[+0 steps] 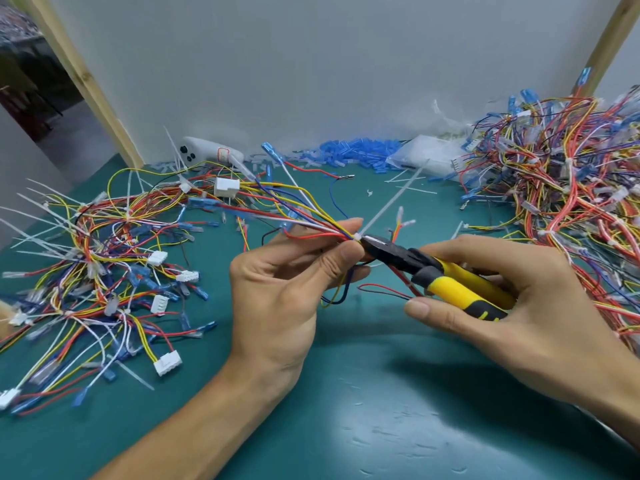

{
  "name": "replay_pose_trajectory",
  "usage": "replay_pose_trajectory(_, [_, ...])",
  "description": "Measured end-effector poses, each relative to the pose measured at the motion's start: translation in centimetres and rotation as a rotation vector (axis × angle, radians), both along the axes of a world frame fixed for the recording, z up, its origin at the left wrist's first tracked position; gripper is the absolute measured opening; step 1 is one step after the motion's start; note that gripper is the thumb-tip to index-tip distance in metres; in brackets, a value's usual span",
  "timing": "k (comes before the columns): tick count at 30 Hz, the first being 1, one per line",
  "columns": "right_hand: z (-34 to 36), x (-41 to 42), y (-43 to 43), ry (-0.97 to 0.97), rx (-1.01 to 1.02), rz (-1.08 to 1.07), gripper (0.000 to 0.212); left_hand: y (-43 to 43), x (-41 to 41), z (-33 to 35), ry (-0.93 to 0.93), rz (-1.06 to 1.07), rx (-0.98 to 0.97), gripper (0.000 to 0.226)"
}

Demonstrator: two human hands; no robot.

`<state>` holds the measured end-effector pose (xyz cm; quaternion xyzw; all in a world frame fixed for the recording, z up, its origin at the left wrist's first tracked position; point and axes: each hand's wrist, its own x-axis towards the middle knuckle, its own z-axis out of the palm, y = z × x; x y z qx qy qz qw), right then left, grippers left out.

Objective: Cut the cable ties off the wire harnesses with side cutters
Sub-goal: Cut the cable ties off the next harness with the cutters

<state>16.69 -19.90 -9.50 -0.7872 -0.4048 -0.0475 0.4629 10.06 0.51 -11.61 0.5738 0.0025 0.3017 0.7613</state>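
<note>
My left hand (287,285) pinches a wire harness (298,216) of red, yellow, blue and white wires between thumb and fingers, just left of its white cable tie (384,209). The tie's long tail points up to the right. My right hand (512,303) grips the yellow-and-black side cutters (446,278). Their dark jaws touch the tie's head right beside my left fingertips. Whether the jaws have bitten through cannot be seen.
A spread of harnesses (104,271) with white connectors lies on the green mat (346,427) at the left. A large tangled pile of harnesses (568,188) fills the right. Blue terminal sleeves (356,150), a plastic bag (429,154) and a white device (207,152) sit along the back wall.
</note>
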Motion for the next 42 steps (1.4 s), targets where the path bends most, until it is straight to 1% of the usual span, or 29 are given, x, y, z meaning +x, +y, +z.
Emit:
replay_pose_trajectory(9, [-0.1,0.2,0.2,-0.059,-0.011,0.005,0.033,-0.2,0.0,-0.1,0.026,0.001,-0.01,0.024])
replay_pose_trajectory(12, [-0.3,0.4,0.0,-0.064,0.007,-0.004,0.026,-0.2,-0.1,0.0,0.031,0.002,-0.007,0.026])
replay_pose_trajectory(16, [-0.5,0.3,0.0,-0.041,0.048,-0.003,0.026,-0.3,-0.2,0.0,0.014,-0.008,0.018,0.021])
replay_pose_trajectory(19, [-0.4,0.2,-0.1,-0.018,0.033,0.01,0.028,-0.1,-0.4,0.0,0.01,-0.051,0.028,0.013])
replay_pose_trajectory(22, [-0.4,0.4,-0.2,-0.051,0.011,0.004,0.022,0.2,-0.4,0.3,0.075,-0.055,-0.007,0.015])
replay_pose_trajectory(24, [-0.3,0.5,-0.1,-0.081,0.006,-0.006,0.022,0.3,-0.2,0.2,0.122,-0.068,-0.038,0.022])
replay_pose_trajectory(27, [-0.3,0.5,-0.1,-0.127,0.015,-0.025,0.024,0.3,-0.1,0.3,0.141,-0.11,-0.094,0.021])
replay_pose_trajectory(32, [-0.6,0.5,0.0,-0.134,0.015,-0.061,0.026,0.2,-0.1,0.5,0.172,-0.149,-0.2,0.019])
replay_pose_trajectory(34, [-0.5,0.6,0.0,-0.143,0.005,-0.074,0.025,0.3,0.0,0.7,0.204,-0.141,-0.212,0.022])
replay_pose_trajectory(36, [-0.5,0.8,-0.1,-0.123,-0.009,-0.069,0.024,0.4,0.1,0.9,0.246,-0.094,-0.161,0.026])
replay_pose_trajectory(38, [-0.5,1.0,-0.2,0.006,0.021,-0.049,0.025,0.5,0.1,0.8,0.269,0.015,-0.049,0.03])
replay_pose_trajectory(40, [-0.6,1.1,-0.2,0.113,0.055,-0.027,0.025,0.7,0.1,0.6,0.218,0.17,0.098,0.029])
replay_pose_trajectory(42, [-0.6,1.1,0.0,0.173,0.059,-0.016,0.024,1.0,-0.1,0.5,0.106,0.306,0.273,0.021])
